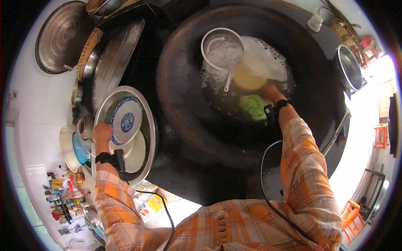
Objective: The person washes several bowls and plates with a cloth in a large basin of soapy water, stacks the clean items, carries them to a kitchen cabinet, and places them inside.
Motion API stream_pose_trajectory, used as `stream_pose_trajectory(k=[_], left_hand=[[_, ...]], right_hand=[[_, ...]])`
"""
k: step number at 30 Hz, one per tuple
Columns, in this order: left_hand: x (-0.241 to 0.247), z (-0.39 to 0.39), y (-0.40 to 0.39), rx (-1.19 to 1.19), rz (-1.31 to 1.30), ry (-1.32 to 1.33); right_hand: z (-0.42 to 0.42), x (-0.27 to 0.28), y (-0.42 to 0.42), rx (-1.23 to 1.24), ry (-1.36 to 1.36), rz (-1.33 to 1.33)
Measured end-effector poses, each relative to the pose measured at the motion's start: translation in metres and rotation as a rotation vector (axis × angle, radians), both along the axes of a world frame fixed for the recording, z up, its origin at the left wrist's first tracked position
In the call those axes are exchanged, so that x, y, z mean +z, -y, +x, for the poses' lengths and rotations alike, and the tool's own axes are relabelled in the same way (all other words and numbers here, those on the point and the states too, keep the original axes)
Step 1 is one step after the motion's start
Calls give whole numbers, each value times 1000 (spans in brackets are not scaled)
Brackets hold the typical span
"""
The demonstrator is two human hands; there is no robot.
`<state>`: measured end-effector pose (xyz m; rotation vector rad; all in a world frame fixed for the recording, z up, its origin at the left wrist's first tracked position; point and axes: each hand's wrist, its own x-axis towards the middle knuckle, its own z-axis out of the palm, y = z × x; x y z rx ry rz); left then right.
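Observation:
My left hand (102, 134) grips the edge of a blue-and-white plate (135, 116) at the left side of a metal basin (152, 138). Under that plate, white dishes (135, 155) lie in the basin. Inside a large dark wok (185, 94), my right hand (272, 94) is closed at the upper edge of a green cloth (253, 107); its fingertips are hidden. Just beyond it, a round pale-yellow thing (249, 77) lies partly under suds (273, 62). A metal pan (222, 47) holding foamy water sits farther off, with a white spoon (227, 82) beside it.
A metal bowl (349, 68) stands on the right rim area. At the left, a large round metal lid (67, 36) leans on the tiled wall, near a dark flat panel (117, 59) and a cream basin (67, 149). Cables trail from both wrist devices (119, 160).

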<state>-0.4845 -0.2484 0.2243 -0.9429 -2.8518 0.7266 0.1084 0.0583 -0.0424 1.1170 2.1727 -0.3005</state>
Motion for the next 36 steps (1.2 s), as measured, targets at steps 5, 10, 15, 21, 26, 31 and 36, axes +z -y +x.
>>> stream_pose_trajectory(k=[5,10,15,21,26,31,36], left_hand=[[84,-8,-37,-205,518,61],[158,152,-100,-288,918,465],[166,235,-128,-642,954,474],[110,311,-165,-723,1031,856],[3,339,-145,-505,714,1288],[-88,370,-128,337,478,1774],[-131,386,-128,887,499,1969]], right_hand=[[-11,-53,-4,-490,-311,120],[-15,-69,-1,-525,-391,199],[-28,-28,3,-222,-366,157],[62,-29,-16,-163,-351,525],[31,62,30,-1372,-918,-243],[49,74,75,-1568,-1047,-684],[37,95,109,-1590,-961,-1147]])
